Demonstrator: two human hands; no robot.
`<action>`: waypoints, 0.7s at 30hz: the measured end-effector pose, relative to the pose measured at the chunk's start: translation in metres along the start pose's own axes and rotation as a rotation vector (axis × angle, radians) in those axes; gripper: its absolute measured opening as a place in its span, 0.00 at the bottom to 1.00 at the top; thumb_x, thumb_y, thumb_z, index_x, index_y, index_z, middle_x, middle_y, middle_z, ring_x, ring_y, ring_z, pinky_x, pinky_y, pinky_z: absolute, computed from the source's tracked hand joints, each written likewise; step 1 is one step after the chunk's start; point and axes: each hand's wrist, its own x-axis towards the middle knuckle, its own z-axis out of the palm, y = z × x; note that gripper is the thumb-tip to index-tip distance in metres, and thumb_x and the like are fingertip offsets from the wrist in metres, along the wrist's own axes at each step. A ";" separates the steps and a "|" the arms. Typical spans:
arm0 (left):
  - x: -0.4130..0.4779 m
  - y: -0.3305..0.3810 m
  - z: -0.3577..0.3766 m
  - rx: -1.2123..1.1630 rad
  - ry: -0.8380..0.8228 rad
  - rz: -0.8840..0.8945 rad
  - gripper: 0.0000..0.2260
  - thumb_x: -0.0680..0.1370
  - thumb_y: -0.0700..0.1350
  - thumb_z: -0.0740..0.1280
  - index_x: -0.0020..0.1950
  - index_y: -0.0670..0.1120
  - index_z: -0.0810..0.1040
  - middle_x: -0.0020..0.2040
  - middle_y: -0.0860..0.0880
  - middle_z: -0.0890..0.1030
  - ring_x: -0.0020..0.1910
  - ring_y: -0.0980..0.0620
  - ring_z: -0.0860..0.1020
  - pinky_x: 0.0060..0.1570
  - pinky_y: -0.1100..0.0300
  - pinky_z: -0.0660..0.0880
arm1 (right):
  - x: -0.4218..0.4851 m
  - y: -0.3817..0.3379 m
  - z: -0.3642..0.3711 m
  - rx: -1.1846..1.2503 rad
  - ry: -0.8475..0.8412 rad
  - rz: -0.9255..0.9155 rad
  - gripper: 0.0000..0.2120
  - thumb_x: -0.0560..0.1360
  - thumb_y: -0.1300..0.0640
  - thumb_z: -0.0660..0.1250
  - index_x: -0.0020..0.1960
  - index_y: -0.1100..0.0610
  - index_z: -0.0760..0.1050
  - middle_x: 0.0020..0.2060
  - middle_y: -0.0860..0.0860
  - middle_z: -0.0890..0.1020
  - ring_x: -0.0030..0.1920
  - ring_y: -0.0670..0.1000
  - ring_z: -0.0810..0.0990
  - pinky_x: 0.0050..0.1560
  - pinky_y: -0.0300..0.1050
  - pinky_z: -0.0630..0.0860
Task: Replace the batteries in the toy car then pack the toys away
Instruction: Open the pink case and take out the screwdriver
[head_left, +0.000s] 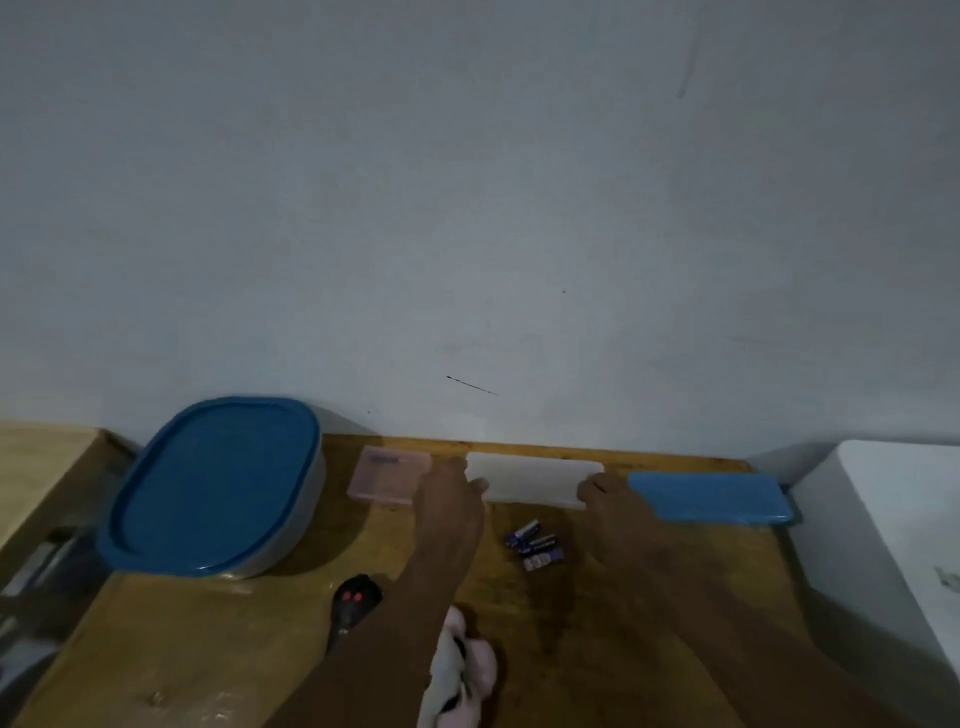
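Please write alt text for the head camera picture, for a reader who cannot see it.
A left hand and a right hand hold a white box by its ends at the far edge of a wooden table. Batteries lie near it, with a blue-lidded tub, a pink box, a blue lid, a black toy and a pink toy around.

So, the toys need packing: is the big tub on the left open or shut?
Shut: its blue lid lies flat on the tub, covering the whole top.

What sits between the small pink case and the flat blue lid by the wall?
A white box, held at its ends by the left hand and right hand; head view.
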 end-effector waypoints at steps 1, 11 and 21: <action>-0.005 -0.003 -0.006 -0.012 0.016 0.037 0.10 0.78 0.46 0.67 0.56 0.43 0.79 0.52 0.45 0.83 0.48 0.49 0.81 0.46 0.58 0.78 | 0.001 -0.001 -0.002 -0.005 -0.023 0.007 0.20 0.76 0.63 0.63 0.68 0.59 0.67 0.68 0.55 0.69 0.66 0.55 0.69 0.66 0.48 0.68; -0.003 -0.104 -0.062 -0.022 0.097 0.007 0.07 0.80 0.40 0.61 0.47 0.45 0.78 0.44 0.48 0.81 0.40 0.52 0.78 0.36 0.60 0.77 | 0.001 -0.084 -0.010 0.047 0.090 -0.118 0.18 0.78 0.58 0.64 0.68 0.54 0.69 0.66 0.51 0.73 0.66 0.52 0.70 0.70 0.52 0.66; 0.040 -0.139 -0.043 -0.228 -0.051 -0.132 0.10 0.80 0.43 0.61 0.58 0.39 0.75 0.54 0.42 0.80 0.52 0.48 0.78 0.48 0.62 0.75 | 0.054 -0.183 0.028 0.086 0.142 -0.381 0.13 0.79 0.59 0.59 0.63 0.58 0.72 0.61 0.55 0.76 0.61 0.56 0.73 0.58 0.47 0.70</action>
